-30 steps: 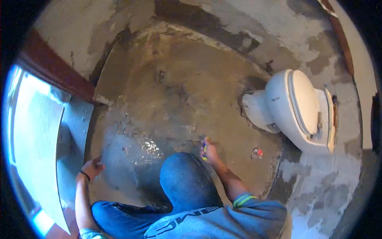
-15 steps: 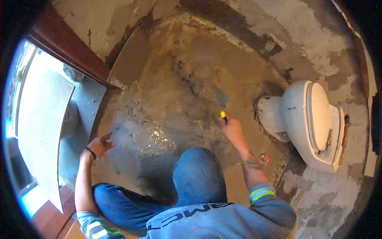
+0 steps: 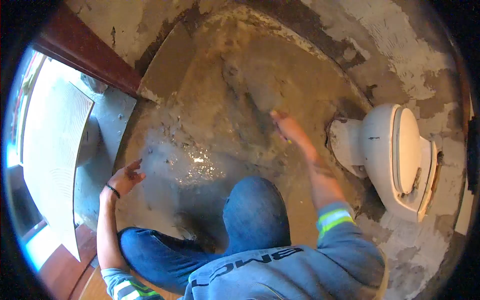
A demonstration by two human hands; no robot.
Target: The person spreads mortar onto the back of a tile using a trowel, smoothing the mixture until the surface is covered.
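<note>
Brown wet-smeared concrete floor (image 3: 225, 115) looks worked from 9 to 12 o'clock, patchy toward the white ceramic toilet (image 3: 395, 160) at 3; left hand (image 3: 125, 177) splayed, grip of right hand (image 3: 287, 127) unclear.

Right hand (image 3: 287, 129) farther forward over the floor (image 3: 225, 95), well beyond the knee (image 3: 255, 200).

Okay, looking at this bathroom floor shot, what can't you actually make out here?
Head view, the only one:
- Right hand: motion blur hides whether it grips anything.
- Floor beneath the bent knee: covered by the leg.
- Toilet: its rear is lost in the dark lens edge.
- Pale ribbed panel: glare washes it out, so what it is stays unclear.
- Left hand: whether the palm presses the floor is too small to tell.
</note>
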